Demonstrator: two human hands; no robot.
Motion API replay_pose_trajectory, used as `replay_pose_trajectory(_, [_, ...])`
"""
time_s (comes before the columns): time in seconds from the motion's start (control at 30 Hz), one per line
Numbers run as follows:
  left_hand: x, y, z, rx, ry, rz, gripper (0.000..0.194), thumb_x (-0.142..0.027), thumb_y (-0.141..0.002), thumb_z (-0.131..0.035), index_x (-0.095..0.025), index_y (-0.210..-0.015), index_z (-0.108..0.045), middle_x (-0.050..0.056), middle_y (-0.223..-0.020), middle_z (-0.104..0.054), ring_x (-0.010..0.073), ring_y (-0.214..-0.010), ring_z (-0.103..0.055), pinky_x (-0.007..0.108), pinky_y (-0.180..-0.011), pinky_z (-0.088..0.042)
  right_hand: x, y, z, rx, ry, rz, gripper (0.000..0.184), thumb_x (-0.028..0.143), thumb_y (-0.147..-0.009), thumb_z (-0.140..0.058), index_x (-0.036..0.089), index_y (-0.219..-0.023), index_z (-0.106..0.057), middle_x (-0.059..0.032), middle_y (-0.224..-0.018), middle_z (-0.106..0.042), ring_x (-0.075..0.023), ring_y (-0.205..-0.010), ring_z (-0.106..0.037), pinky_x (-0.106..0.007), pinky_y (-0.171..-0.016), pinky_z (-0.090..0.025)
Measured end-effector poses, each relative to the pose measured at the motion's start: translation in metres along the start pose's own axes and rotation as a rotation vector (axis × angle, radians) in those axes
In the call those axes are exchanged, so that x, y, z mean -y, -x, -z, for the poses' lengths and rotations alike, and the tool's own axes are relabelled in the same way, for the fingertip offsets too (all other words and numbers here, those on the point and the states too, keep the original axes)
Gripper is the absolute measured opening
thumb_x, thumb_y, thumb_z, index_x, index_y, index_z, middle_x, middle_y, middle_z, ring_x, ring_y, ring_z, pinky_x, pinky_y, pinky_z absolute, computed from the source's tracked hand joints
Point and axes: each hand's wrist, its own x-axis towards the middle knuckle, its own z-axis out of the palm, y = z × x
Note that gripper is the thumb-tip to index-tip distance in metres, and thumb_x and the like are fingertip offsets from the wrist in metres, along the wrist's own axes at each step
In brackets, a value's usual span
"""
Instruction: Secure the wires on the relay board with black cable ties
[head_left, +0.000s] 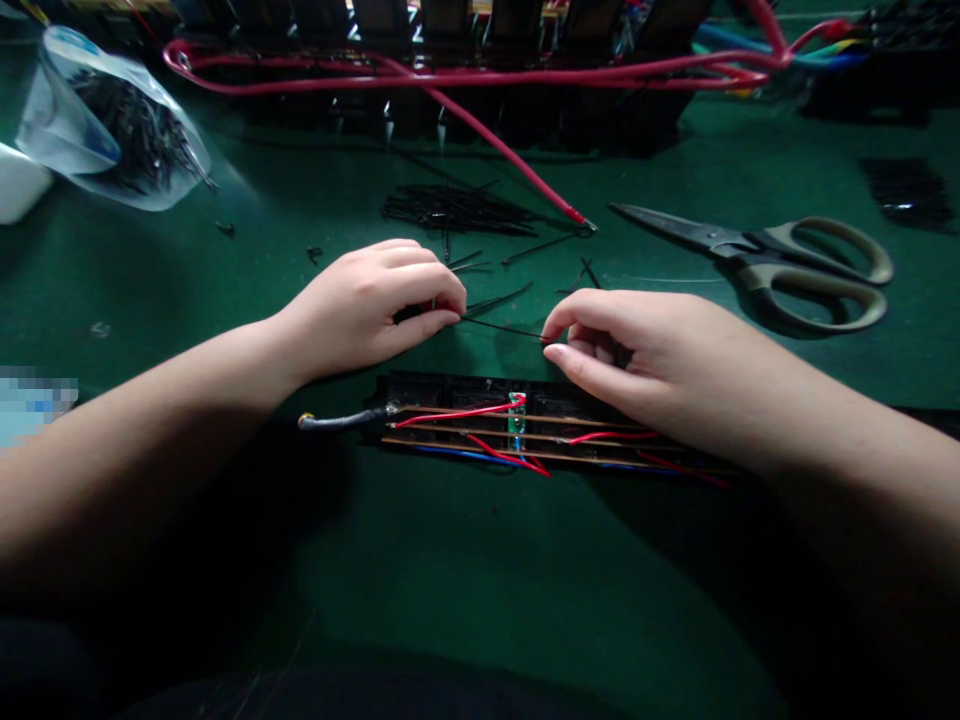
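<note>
My left hand (375, 305) and my right hand (622, 350) each pinch one end of a thin black cable tie (502, 328), stretched between them just above the green mat. Both hands have their fingers closed. Directly below them lies a long black strip (450, 395) with copper rails, red and blue wires and a small green circuit board (517, 420) at its middle. A black cable end (337, 420) sticks out of the strip's left side. My right forearm covers the strip's right part.
Scissors with grey handles (795, 265) lie at the right. A pile of loose black cable ties (450, 210) sits beyond my hands. A clear bag of black ties (120, 125) is at the far left. Red cables (480, 80) loop across the back.
</note>
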Motion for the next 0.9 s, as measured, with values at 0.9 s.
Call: replay_pose_trajectory(0.9, [-0.0005,-0.0009,0.0019,0.057,0.022,0.04,0.029,-0.038,-0.102,-0.05,-0.023,-0.101,-0.075,0.005,-0.099,-0.075,0.0201,-0.094,-0.068,0.034,-0.089,-0.055,0.0011,0.0005,0.0003,-0.007,-0.022,0.002,0.022,0.038,-0.094,-0.053,0.022,-0.097,-0.068,-0.0018,-0.074,-0.065,-0.0182,-0.064,-0.054,-0.032,-0.062,-0.034])
